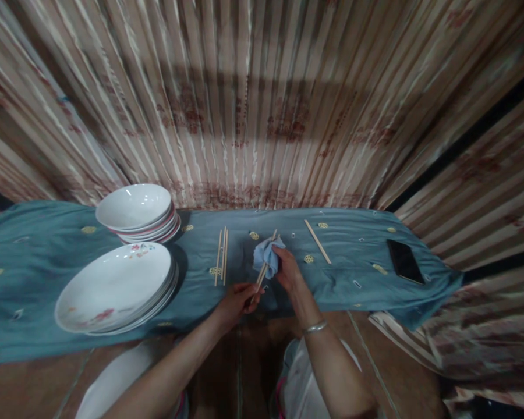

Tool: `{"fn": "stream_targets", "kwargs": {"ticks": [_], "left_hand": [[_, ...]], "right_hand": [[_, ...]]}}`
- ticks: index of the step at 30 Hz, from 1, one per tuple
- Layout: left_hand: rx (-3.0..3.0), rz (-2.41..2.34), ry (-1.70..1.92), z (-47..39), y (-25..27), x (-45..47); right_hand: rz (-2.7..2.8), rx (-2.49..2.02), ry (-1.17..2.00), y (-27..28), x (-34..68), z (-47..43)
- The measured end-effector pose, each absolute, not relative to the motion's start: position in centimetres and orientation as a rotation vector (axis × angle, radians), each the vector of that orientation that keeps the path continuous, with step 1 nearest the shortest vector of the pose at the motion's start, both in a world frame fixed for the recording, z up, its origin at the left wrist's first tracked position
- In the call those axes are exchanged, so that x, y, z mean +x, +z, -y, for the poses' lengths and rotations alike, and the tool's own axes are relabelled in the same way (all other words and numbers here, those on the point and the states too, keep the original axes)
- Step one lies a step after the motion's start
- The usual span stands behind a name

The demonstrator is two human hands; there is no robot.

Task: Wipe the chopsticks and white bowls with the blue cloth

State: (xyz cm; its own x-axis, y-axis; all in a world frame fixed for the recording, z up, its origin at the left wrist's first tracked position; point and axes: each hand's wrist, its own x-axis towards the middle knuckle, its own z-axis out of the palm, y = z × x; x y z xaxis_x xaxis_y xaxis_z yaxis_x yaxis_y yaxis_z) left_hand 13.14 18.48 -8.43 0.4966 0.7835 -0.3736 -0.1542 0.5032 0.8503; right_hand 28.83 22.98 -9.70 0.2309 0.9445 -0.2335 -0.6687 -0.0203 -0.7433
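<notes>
The held chopsticks, tilted above the tablecloth, are pinched near their lower ends by the left hand, apparently so they are kept steady while the blue cloth is held against them higher up by the right hand. More chopsticks are laid to either side, seemingly so that working room is left between. Both forearms are angled inward, the left fingers clamped on the chopsticks, the right fingers closed on the cloth.

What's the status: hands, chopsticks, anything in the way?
Left hand gripping chopsticks near their closer end. Right hand holding blue cloth on them, hiding part. No obstruction seen at the hands; loose chopsticks lie to either side.
</notes>
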Motion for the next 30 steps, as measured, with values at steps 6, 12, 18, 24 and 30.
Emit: {"fn": "stream_targets", "kwargs": {"ticks": [6,12,18,24,30], "left_hand": [[0.84,-0.881,0.713,-19.7,-8.1,12.8],[0.855,-0.936,0.768,-20.1,-8.3,12.8],[1.188,-1.036,0.698,-21.6,-7.5,11.5],[0.991,-1.065,1.087,-23.4,-6.1,10.2],[0.915,-0.995,1.097,-23.1,-5.9,10.5]], "right_hand": [[0.464,-0.871,1.466,-9.7,26.8,-21.9],[0.524,-0.879,1.523,-9.5,25.5,-21.0],[0.478,-0.897,1.481,-8.8,26.7,-21.1],[0.624,-0.935,1.644,-8.5,26.2,-20.0],[0.774,-1.002,1.762,-8.8,25.2,-19.3]]}}
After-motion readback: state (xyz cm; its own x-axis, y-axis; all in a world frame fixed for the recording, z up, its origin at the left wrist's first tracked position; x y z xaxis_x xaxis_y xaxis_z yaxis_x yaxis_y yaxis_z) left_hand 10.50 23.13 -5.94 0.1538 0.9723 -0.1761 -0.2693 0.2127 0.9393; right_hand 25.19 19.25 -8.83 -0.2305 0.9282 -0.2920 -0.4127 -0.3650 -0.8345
